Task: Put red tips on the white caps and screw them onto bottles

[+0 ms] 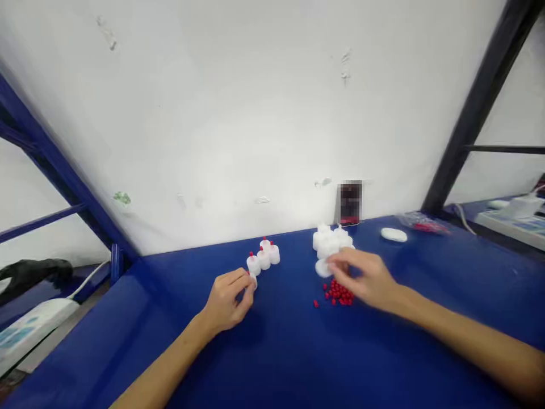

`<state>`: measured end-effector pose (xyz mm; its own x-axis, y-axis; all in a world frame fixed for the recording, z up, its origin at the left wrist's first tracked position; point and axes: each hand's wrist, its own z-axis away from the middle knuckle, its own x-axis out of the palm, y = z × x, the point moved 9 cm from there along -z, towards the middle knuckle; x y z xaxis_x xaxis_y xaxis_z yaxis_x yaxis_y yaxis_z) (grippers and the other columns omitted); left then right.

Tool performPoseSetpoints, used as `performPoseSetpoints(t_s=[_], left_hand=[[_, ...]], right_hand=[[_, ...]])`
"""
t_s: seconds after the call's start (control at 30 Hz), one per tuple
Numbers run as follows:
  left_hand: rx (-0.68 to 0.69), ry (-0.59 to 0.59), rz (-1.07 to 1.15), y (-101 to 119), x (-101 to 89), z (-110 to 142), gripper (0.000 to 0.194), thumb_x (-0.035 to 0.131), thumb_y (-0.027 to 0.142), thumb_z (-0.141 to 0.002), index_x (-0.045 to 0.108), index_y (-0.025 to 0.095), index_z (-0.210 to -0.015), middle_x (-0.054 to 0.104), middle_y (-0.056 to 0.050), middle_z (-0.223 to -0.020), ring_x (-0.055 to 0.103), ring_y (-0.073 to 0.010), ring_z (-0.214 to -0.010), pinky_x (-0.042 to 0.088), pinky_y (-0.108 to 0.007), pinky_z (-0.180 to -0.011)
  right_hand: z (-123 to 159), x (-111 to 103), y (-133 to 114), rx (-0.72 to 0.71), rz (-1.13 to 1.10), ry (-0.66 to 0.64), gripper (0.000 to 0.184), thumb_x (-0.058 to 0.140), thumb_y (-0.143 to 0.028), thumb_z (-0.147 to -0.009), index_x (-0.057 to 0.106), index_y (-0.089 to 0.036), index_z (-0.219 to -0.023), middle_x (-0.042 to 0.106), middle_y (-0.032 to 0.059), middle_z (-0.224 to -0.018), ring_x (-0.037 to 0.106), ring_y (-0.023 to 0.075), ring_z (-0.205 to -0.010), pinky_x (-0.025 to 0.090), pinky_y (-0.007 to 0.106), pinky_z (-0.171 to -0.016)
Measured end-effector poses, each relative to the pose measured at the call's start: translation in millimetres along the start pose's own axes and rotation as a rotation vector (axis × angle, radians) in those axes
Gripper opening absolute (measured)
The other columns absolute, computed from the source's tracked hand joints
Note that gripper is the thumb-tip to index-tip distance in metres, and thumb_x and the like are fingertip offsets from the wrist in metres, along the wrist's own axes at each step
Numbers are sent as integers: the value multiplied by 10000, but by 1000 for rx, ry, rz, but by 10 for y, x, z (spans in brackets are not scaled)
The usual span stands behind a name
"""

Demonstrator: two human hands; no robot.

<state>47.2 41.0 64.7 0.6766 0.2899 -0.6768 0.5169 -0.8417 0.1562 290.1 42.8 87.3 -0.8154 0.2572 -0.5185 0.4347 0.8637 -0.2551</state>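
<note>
White bottle (254,281) pinched in your left hand (230,298) | right hand (365,276) blurry, can't tell if fingers pinch | bumping red bits (339,292) could scatter them

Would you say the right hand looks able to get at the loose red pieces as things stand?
Probably yes: the right hand is close beside the red pieces and nothing seems to stand between them, though its blurred fingertips appear to be on a white container.
</note>
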Motion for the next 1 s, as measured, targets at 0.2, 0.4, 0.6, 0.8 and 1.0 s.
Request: performPoseSetpoints(t_s=[0.2,0.4,0.6,0.8,1.0], left_hand=[[-10,-400,154,593,452,-4,428,567,228,-860,491,187,-1280,613,-89,-1138,590,-221,-987,500,-346,-855],[-117,-632,38,492,667,108,236,609,321,-869,590,196,-1068,599,-69,-1095,540,-238,-956,471,-393,-874],[-124,-667,78,421,622,111,290,573,331,-928,583,231,-1200,567,-68,-1191,527,-237,-1012,455,-397,-912],[-129,-672,41,424,627,86,254,515,281,-955,589,240,-1194,568,-71,-1189,527,-237,-1005,461,-395,-901],[-136,-669,34,428,617,77,265,455,314,-997,572,252,-1228,561,-68,-1183,514,-231,-1016,450,-398,-927]], right_hand=[[170,646,-810,-354,48,-266,77,552,-174,-919,627,-183,-905,642,10,-755,550,133,-674,408,299,-651],[235,940,-721,-208,138,-390,91,540,-205,-916,604,-201,-851,619,-10,-752,512,139,-691,360,314,-689],[205,659,-550,5,153,-429,127,585,-242,-878,622,-189,-988,616,2,-764,526,156,-707,382,329,-751],[223,652,-292,108,270,-582,195,612,-213,-825,653,-204,-1015,624,60,-979,525,215,-883,399,357,-777],[308,809,-244,49,279,-684,170,519,-167,-927,682,-211,-905,639,35,-859,508,217,-891,377,374,-779]])
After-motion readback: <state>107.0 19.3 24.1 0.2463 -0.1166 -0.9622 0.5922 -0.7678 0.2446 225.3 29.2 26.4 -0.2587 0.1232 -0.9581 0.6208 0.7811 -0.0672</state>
